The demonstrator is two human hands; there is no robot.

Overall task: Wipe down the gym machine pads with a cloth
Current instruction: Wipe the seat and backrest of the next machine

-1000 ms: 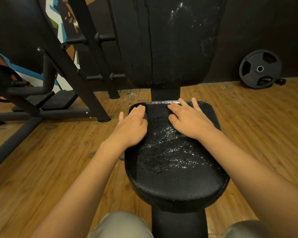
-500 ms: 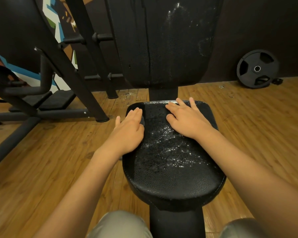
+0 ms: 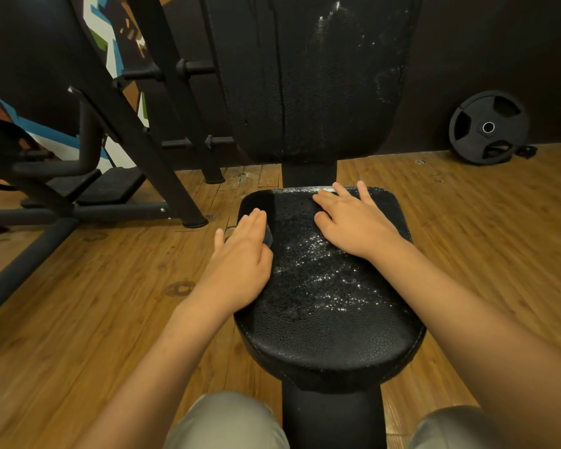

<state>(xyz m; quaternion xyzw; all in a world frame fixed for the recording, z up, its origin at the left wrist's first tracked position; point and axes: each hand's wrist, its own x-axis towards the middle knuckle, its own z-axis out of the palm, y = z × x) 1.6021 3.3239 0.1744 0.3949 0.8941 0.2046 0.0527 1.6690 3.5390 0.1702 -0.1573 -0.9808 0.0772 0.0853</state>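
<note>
1. Nearest me: my knees in light trousers [image 3: 230,422], one on each side of the black seat post [image 3: 332,416]. They play no part in the move.
2. The seat pad [image 3: 331,335] has its long axis running from me straight away toward the back pad. The front half looks dull and mostly dry.
3. A wet speckled patch [image 3: 314,280] covers the middle of the seat pad, between my two wrists, and reaches toward the rear edge.
4. My left hand [image 3: 240,264] lies flat on the left rim of the seat pad with its fingers straight and together, curled round nothing. A sliver of dark cloth [image 3: 268,236] shows beside the forefinger, pressed against the pad. I cannot tell how much more cloth lies under the palm.
5. My right hand [image 3: 353,222] lies flat on the right rear of the seat pad with its fingers spread and straight, the tips touching the back edge. It holds nothing; I judge it is only steadying the pad.
6. Key relation: the wet patch lies just right of the cloth and slightly toward me. The left hand is nearer to it and has the cloth, so I judge the next stroke should sweep right across the short axis.
7. Further off: the upright back pad [image 3: 311,79], streaked with white residue at its upper right, looks unwiped.
8. Farthest: a weight plate [image 3: 488,128] leans on the wall to the right, and a machine frame [image 3: 136,124] stands to the left.
</note>
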